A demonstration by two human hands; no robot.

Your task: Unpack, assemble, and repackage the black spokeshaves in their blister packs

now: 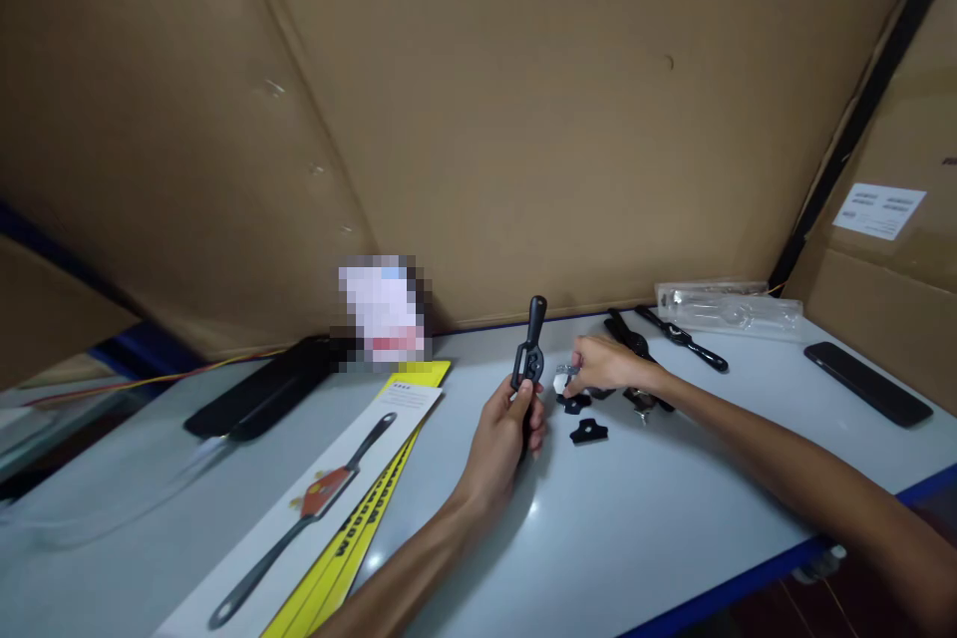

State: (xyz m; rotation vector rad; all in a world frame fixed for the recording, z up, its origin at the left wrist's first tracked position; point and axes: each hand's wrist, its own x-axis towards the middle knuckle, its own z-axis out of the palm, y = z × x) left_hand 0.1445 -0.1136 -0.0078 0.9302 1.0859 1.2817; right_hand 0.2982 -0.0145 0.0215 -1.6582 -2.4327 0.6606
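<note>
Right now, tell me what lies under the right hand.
The right hand pinches a silvery part; a black piece lies beside it; a dark tool runs beneath, its middle hidden by the palm.

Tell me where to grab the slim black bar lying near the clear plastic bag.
I'd take the slim black bar by its near-right end, pinching from above with the right hand: it lies flat with bare table there, while its far end sits close to the clear plastic bag.
</note>
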